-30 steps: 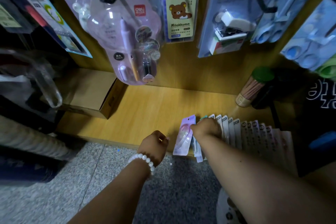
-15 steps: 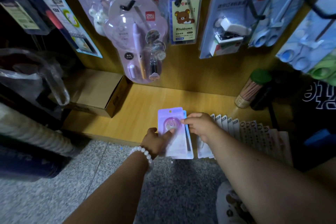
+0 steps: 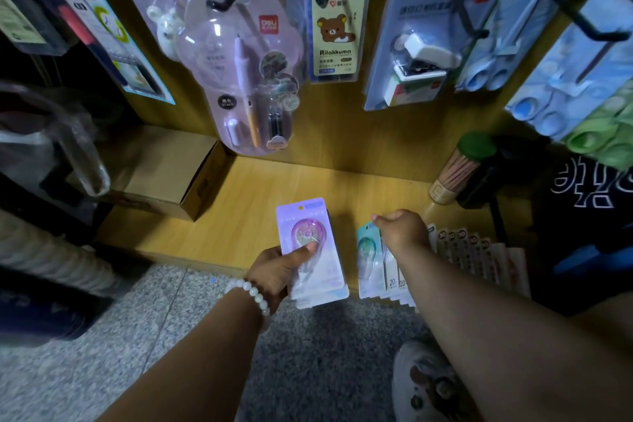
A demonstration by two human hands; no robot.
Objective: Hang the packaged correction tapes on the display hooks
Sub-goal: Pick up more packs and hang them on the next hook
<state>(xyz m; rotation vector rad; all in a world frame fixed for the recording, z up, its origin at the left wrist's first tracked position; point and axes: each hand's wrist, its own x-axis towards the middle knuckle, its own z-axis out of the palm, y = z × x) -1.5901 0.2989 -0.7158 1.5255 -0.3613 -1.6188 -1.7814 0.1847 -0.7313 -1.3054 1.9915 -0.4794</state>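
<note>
We see the biggest risk in the fanned row of packs on the wooden shelf under the right hand. They overlap closely and some hang past the shelf's front edge, so a careless pull on one could, we judge, drag its neighbours off onto the floor. That hand's fingers are curled down over the near end of the row, on or just above a teal pack — whether they pinch it we cannot tell.

Next comes the small stack in the left hand. Its thumb presses the front of the purple pack and its fingers are wrapped behind, so the stack is held upright above the shelf's front edge, to the left of the right hand's fingers. Cards peek out below the front one; with glossy plastic faces, we think a loose hold could let one slide free.

Smallest worry — the hooks well above both hands already carry bulky packs, and threading a small hole onto a crowded hook may snag or knock those.

The purple pack itself is a flat lilac card with a clear bubble over a rounded pink-and-purple tape dispenser.
</note>
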